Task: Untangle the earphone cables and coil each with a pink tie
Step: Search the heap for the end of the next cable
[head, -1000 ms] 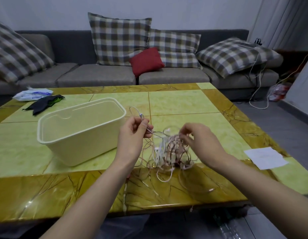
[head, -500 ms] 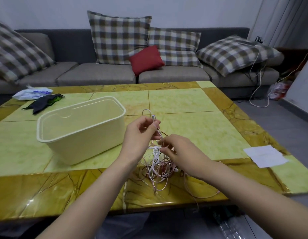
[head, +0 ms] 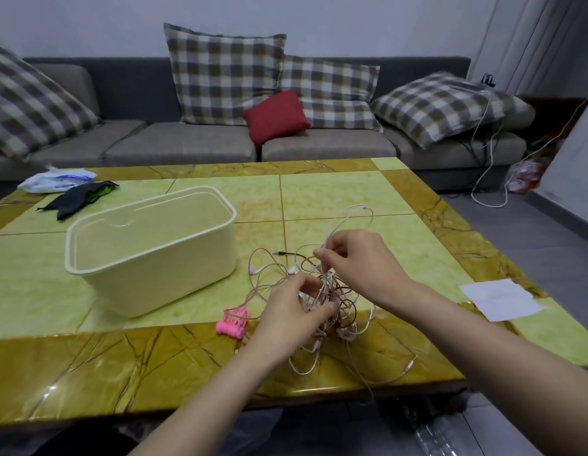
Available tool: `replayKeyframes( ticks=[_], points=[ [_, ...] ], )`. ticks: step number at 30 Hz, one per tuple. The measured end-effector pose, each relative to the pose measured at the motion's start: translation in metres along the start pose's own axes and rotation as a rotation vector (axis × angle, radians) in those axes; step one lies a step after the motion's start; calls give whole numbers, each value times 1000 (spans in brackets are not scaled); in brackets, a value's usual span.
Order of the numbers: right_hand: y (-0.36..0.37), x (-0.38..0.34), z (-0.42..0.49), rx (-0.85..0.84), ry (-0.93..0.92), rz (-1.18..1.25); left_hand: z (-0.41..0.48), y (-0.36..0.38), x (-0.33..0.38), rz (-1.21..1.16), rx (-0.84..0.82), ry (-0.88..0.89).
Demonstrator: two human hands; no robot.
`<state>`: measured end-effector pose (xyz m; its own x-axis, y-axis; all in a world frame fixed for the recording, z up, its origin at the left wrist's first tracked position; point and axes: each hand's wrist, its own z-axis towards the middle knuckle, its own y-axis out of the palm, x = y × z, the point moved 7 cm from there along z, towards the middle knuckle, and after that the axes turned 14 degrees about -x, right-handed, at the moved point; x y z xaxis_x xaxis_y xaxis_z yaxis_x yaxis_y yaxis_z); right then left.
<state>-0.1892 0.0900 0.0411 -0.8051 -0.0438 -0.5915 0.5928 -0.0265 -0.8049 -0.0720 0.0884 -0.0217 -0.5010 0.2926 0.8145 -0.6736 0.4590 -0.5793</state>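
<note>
Cables [head: 343, 302] tangled on desk [head: 154, 357], ties [head: 233, 322] just left; left hand [head: 291, 312] pinches the knot, right hand [head: 356, 263] pinches a raised strand: best fed out slack, since tugging would likely tighten it.

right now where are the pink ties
In the head view the pink ties lie on the table, just left of the left hand and the cable tangle, in front of the cream bin.

On the table [head: 335, 192] before us we find a tub [head: 161, 278] left of the cable tangle [head: 345, 324], with ties [head: 231, 324] between them, a paper [head: 501, 299] far right, and a sofa [head: 187, 143] behind.
</note>
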Motion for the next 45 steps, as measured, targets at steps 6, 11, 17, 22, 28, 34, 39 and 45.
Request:
replayKeyframes(
  ticks=[6,11,17,22,28,34,39,45],
  points=[
    [-14,-5,4,41,-27,95,5,-4,6,24,22,56],
    [-36,-12,9,138,-39,172,8,-20,4,146,26,69],
    [-49,-6,14,226,8,330,4,-23,-32,261,-36,-65],
    [-24,6,13,125,34,491,13,-20,-40,348,-80,-152],
    [-16,-2,16,40,-9,459,11,-34,9,91,111,54],
    [-21,-10,16,52,-55,459,21,-18,14,-148,-21,91],
    [-46,-3,18,193,-44,435,20,-7,-16,-74,-27,-2],
    [-63,13,18,322,-13,474,23,-26,-24,-3,17,-54]
  ],
)
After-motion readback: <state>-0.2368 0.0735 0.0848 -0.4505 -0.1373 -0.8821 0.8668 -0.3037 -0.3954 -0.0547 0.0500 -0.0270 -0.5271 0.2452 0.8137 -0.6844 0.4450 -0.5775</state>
